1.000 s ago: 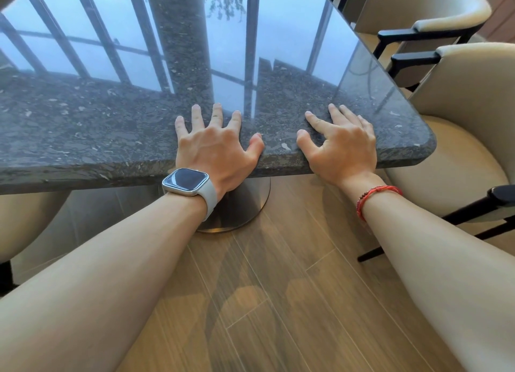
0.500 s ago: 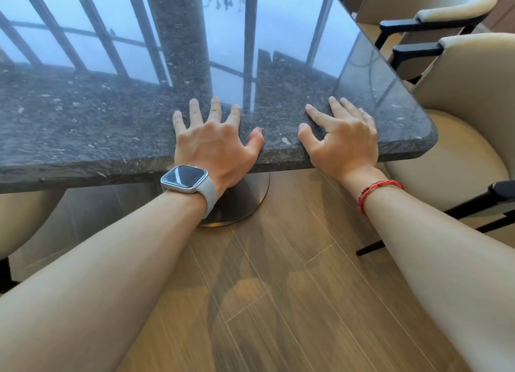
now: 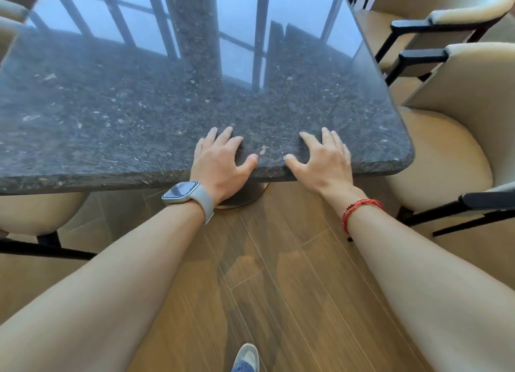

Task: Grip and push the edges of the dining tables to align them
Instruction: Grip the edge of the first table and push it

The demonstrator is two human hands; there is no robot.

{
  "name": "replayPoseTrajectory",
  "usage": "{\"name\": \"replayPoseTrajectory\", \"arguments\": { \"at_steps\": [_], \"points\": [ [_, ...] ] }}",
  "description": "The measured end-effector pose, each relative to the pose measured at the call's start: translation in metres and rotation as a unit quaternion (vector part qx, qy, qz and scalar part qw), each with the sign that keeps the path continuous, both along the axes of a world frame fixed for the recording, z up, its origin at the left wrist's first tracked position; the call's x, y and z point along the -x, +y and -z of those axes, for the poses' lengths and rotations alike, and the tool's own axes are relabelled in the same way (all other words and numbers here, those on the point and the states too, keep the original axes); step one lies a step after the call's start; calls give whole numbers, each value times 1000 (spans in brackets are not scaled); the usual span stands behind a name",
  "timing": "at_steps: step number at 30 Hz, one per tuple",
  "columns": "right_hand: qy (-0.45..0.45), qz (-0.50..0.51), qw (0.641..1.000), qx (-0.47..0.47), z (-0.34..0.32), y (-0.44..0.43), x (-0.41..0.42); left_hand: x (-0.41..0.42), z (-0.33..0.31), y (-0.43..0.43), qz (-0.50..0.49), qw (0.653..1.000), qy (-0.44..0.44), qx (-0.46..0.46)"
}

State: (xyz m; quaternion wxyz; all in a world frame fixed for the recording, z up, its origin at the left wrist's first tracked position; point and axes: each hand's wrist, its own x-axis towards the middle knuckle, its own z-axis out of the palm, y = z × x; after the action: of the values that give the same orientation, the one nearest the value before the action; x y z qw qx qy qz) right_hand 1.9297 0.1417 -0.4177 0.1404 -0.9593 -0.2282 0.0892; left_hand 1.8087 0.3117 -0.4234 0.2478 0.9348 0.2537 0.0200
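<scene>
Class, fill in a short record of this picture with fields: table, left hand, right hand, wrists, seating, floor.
table: dark speckled stone table, glossy, reflecting window frames
left hand: left hand flat on the near edge, fingers spread
right hand: right hand flat on the near edge, close to the rounded corner
wrists: watch on left, red bracelet on right
seating: cream chairs at the right side
floor: wood planks; a shoe at the bottom
</scene>
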Motion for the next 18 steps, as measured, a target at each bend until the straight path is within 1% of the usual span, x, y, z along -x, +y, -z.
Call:
{"name": "replayPoseTrajectory", "arguments": {
  "at_steps": [2, 5, 7, 10, 13, 18],
  "points": [
    [42, -5, 999, -32, -16, 3, 12, 15, -18, 0, -8, 996, -24, 89],
    [97, 0, 984, -148, -49, 10, 29, 43, -52, -1, -45, 971, -86, 220],
    [116, 13, 969, -220, -72, 15, 42, 62, -75, 4, -64, 952, -125, 273],
    [144, 12, 949, -281, -103, 24, 61, 88, -100, 19, -64, 937, -166, 302],
    [163, 7, 934, -317, -129, 38, 80, 112, -116, 37, -74, 927, -193, 314],
    [209, 23, 899, -384, -158, 66, 119, 155, -141, 67, -79, 907, -234, 342]
  ]
}}
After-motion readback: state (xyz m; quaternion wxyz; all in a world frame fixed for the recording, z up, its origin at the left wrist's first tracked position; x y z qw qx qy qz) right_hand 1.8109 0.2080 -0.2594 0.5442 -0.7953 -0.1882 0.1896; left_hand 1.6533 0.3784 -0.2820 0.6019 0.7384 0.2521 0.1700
